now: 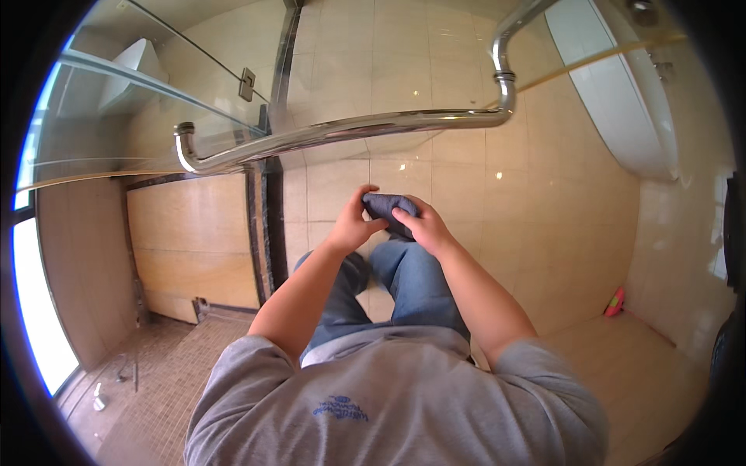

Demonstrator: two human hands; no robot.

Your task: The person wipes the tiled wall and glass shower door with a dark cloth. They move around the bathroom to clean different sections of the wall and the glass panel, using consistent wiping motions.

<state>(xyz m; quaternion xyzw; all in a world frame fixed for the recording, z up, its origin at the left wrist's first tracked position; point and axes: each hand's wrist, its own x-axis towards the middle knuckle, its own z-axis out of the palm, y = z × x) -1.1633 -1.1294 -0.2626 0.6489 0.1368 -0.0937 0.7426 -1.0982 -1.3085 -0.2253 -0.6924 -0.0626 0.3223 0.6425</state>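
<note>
Both my hands hold a small bunched dark grey cloth [386,208] in front of me, above my knees. My left hand [353,221] grips its left side with the thumb and fingers curled round it. My right hand [423,225] closes over its right side from the top. The cloth sits just below a long chrome handle bar [350,128] fixed to a glass shower door [155,101], a little apart from it.
A white toilet [614,101] stands at the upper right on the cream tiled floor [466,179]. A small pink and green object [615,303] lies near the right wall. At the left is a shower area with a mosaic floor [155,365] and a bright window [35,311].
</note>
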